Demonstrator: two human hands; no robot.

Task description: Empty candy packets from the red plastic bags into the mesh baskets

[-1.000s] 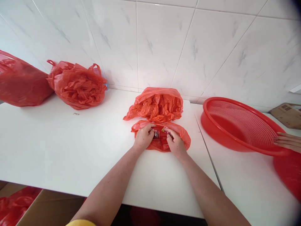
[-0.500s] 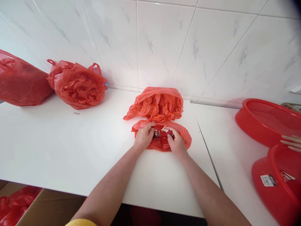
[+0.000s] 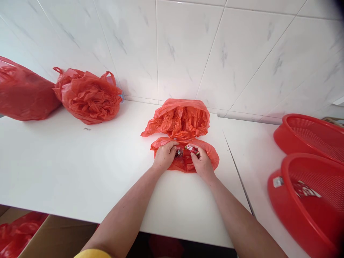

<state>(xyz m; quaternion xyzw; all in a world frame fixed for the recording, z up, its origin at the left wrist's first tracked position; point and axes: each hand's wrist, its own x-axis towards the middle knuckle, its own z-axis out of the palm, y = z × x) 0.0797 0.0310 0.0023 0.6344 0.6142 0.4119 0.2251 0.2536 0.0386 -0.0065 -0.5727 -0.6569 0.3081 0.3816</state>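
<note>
A small red plastic bag (image 3: 211, 156) lies on the white counter (image 3: 80, 172) in front of me. My left hand (image 3: 164, 156) and my right hand (image 3: 202, 165) both pinch at its mouth, fingers curled. Between the hands, small red wrapped packets (image 3: 189, 148) show inside the bag. Just behind it sits a crumpled open red bag (image 3: 178, 119) against the tiled wall.
A stuffed red bag (image 3: 87, 96) and a larger red bag (image 3: 23, 93) stand at the back left. Two red plastic sieve baskets (image 3: 309, 134) (image 3: 311, 200) lie at the right. A cardboard box with red bags (image 3: 18, 234) is below the counter's front edge.
The other person's hand at the right is gone from view. The big red basket shifted right and a second basket now lies in front of it. My hands barely moved.
</note>
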